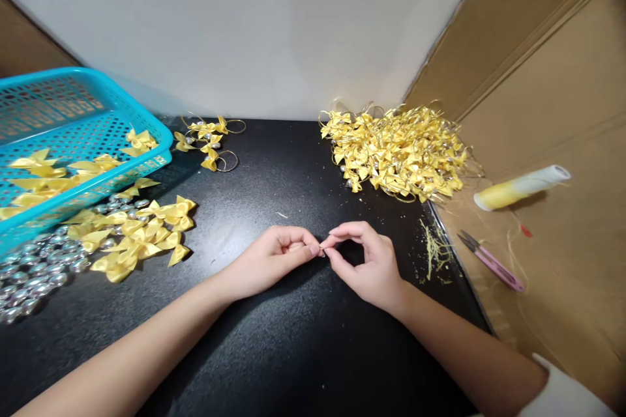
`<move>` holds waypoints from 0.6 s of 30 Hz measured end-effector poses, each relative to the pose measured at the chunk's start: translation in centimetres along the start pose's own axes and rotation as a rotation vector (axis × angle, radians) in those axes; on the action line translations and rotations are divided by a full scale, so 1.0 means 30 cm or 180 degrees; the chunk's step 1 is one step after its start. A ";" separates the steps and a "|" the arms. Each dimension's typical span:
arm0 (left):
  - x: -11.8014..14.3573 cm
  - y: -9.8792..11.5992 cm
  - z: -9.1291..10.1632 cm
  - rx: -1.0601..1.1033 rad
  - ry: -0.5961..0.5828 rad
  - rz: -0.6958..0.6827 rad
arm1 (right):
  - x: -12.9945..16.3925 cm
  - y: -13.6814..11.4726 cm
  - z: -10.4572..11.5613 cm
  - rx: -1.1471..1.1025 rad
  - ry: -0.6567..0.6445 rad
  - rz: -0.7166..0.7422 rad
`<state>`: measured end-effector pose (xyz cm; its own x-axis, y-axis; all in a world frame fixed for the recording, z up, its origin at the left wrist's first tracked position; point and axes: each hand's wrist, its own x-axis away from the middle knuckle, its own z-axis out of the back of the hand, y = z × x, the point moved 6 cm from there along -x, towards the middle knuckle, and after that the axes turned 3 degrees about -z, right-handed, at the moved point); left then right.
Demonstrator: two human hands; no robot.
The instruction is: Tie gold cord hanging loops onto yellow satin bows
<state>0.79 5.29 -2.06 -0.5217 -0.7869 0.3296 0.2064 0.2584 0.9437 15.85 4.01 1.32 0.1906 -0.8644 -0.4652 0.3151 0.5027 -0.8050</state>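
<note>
Fingertips (317, 249) pinch something, perhaps thread.

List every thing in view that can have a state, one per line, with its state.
Left hand: fingertips pinched, meeting the right hand.
Right hand: fingertips pinched on something too small to tell.
Turquoise perforated plastic basket: tilted, holding yellow bows.
Pink-handled thread snips: lying flat, untouched.
White spool of yellow thread: lying on its side.
</note>
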 end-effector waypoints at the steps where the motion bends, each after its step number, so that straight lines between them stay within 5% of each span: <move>1: 0.000 -0.002 -0.001 0.0016 -0.0015 0.0015 | 0.000 0.000 -0.001 -0.0004 -0.0013 0.0001; 18: -0.004 -0.002 0.000 0.0007 0.0012 -0.0015 | 0.020 0.006 -0.020 0.0073 -0.0100 -0.0048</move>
<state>0.83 5.36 -2.15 -0.5194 -0.7903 0.3251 0.2023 0.2559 0.9453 15.46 3.59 0.68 0.2147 -0.8715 -0.4409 0.3395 0.4899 -0.8030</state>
